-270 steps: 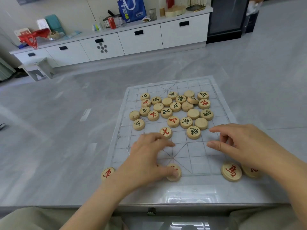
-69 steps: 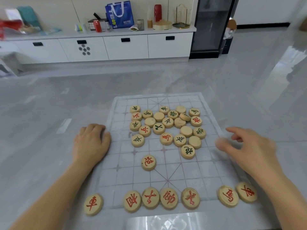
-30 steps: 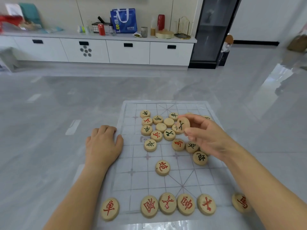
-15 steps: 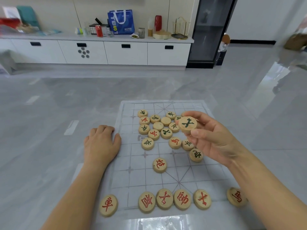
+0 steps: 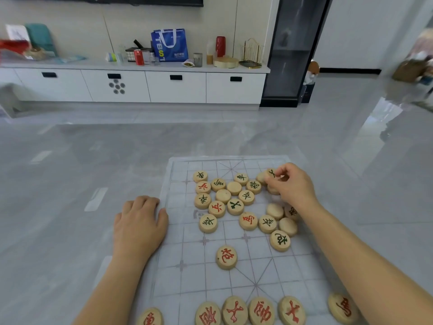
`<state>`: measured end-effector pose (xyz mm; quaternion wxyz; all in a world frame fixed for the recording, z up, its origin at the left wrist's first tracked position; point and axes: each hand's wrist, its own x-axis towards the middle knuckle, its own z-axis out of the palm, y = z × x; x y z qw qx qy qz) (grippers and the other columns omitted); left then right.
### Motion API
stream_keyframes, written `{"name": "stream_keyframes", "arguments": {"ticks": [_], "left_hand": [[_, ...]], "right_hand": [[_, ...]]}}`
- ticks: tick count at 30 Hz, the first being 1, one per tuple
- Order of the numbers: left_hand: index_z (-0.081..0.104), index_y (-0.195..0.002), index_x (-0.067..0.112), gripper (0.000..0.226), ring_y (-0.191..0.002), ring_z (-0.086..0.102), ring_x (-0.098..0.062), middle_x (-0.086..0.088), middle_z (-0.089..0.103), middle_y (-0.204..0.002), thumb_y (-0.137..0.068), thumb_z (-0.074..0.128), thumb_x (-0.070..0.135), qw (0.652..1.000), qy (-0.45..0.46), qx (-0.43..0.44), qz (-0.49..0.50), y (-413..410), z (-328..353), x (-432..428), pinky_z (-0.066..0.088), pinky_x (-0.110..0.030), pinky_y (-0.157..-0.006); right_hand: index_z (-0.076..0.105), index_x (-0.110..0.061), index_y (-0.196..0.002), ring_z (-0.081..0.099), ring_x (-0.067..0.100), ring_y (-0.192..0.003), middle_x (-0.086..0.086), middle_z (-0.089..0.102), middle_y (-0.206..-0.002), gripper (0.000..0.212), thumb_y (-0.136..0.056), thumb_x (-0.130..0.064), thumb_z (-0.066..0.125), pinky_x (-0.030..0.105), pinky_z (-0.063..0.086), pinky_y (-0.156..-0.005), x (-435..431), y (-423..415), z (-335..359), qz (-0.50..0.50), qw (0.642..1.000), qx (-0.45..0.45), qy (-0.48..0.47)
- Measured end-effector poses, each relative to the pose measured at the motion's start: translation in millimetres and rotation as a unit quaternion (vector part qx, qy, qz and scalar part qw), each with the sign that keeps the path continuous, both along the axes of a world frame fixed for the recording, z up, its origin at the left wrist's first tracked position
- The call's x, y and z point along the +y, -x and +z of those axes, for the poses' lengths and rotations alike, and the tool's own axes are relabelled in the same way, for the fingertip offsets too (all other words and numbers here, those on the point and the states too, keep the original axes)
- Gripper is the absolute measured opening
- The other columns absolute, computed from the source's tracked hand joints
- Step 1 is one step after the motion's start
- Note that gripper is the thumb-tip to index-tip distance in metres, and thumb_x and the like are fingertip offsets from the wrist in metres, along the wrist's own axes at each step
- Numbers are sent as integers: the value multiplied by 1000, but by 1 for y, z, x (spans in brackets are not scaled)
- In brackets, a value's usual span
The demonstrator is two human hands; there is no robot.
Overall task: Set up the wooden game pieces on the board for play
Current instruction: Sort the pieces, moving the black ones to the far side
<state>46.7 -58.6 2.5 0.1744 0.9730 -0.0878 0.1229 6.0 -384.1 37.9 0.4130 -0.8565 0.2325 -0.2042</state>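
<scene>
Two hands work a clear board (image 5: 178, 233): the left hand (image 5: 140, 227) lies flat, fingers together, on its left edge; loose wooden discs (image 5: 234, 202) cluster mid-board (red ones line the near row); the right hand (image 5: 290, 184) pinches a green-marked disc (image 5: 270, 174) at the far right.

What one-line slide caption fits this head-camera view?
Right hand pinches a green-marked xiangqi piece over the board's far side; left hand steadies its edge.

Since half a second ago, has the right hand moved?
Yes. The right hand carried its black-marked piece from above the loose pile to the board's far right, near the far edge.
</scene>
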Motion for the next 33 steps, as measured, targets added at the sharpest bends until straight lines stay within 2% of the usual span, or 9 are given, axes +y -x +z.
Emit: {"name": "stream_keyframes", "arguments": {"ticks": [3, 6, 10, 16, 21, 24, 28, 33], "left_hand": [[61, -112, 18, 30, -107, 48, -25, 1, 58, -117, -89, 49, 33, 1000, 0, -2, 2, 0, -2, 1, 37, -39, -86], [62, -110, 18, 33, -104, 49, -25, 1, 59, -114, -89, 43, 36, 1000, -3, -5, 0, -1, -3, 1, 38, -39, -83], [62, -109, 18, 39, -104, 50, -26, 1, 59, -114, -86, 39, 40, 1000, -7, -1, -4, -1, -3, 2, 39, -40, -82], [61, -112, 18, 29, -107, 48, -26, 0, 58, -117, -88, 52, 32, 1000, -3, 8, 7, 1, 0, 1, 37, -41, -85], [62, -111, 17, 28, -107, 49, -28, -2, 59, -116, -88, 54, 31, 1000, -4, 10, 11, 0, 0, 1, 38, -43, -84], [63, -111, 17, 28, -106, 49, -29, -2, 60, -116, -87, 55, 31, 1000, -8, 8, 12, -1, -1, 1, 39, -43, -83], [63, -110, 18, 28, -105, 50, -29, -2, 60, -115, -87, 55, 31, 1000, -9, 4, 14, -2, -2, 1, 39, -43, -83], [63, -111, 18, 28, -106, 49, -28, -1, 60, -116, -87, 54, 32, 1000, -8, 5, 14, -2, -3, 1, 39, -43, -84]], "right_hand": [[58, -22, -88, 57, 14, -76, -8, 63, -90, 22, -75, -34, 72, 29, 47, -66, -14, -27, 0, -15, 1000, 4, 27], [59, -21, -90, 58, 17, -81, -6, 63, -93, 23, -76, -35, 70, 36, 50, -73, -28, -44, 6, -29, 999, 8, 44], [60, -17, -89, 55, 15, -81, -2, 63, -94, 22, -76, -29, 73, 28, 40, -69, -63, -41, 14, -57, 998, -3, 34], [59, -19, -91, 54, 17, -83, -1, 63, -97, 26, -74, -29, 75, 27, 37, -69, -99, -9, 2, -78, 991, 76, 73], [57, -23, -95, 57, 18, -87, -2, 61, -94, 23, -78, -30, 71, 28, 42, -69, -75, -3, -12, 11, 981, 137, 137], [55, -28, -94, 57, 16, -85, 0, 62, -97, 25, -77, -33, 72, 29, 44, -70, -65, -5, -17, 53, 974, 143, 166], [51, -31, -92, 57, 17, -85, 1, 61, -99, 29, -75, -34, 74, 31, 46, -69, -65, -4, -15, 48, 975, 142, 162], [54, -23, -97, 55, 15, -95, -2, 59, -106, 26, -79, -29, 71, 29, 42, -75, -69, -2, -8, 27, 987, 101, 125]]}}
